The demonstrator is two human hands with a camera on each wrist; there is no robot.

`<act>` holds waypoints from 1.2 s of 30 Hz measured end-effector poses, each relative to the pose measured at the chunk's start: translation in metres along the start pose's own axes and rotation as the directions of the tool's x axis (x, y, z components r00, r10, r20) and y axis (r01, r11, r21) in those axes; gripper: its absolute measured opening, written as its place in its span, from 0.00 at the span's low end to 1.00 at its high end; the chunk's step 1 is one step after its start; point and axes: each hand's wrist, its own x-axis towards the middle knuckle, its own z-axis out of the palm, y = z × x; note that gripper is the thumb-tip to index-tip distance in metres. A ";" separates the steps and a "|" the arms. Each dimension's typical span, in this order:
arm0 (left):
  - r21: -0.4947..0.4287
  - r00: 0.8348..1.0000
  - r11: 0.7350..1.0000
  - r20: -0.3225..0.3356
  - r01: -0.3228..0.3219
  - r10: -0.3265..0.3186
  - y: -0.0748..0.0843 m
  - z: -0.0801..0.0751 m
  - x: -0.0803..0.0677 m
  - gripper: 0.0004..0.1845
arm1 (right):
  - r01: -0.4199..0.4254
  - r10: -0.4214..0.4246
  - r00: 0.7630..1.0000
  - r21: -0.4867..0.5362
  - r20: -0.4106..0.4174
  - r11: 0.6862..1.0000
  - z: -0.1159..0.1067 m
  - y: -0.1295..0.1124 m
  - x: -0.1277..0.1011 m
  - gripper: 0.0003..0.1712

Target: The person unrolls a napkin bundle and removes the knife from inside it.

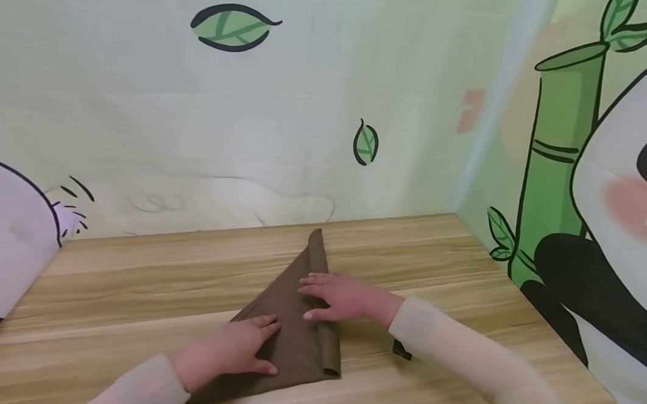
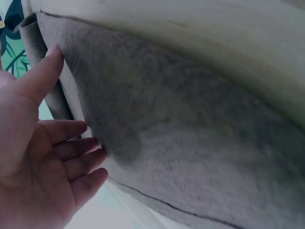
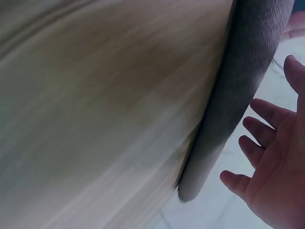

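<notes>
Both hands flat, fingers straight, left hand (image 1: 238,347) and right hand (image 1: 342,295) pressing the brown cloth (image 1: 300,343) at lower centre, its rolled edge (image 3: 228,109), rounder up close, running toward the wall.

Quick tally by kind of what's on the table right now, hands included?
Brown folded triangular cloth, rolled along its right edge: 1
Hands pressing flat on it: 2, left hand and right hand
Light wooden table: 1
Total: 4
</notes>
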 end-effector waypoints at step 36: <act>-0.081 0.998 0.995 0.024 0.051 -0.049 -0.016 0.003 -0.008 0.46 | -0.114 0.108 0.991 0.070 0.082 0.991 0.010 0.026 -0.031 0.40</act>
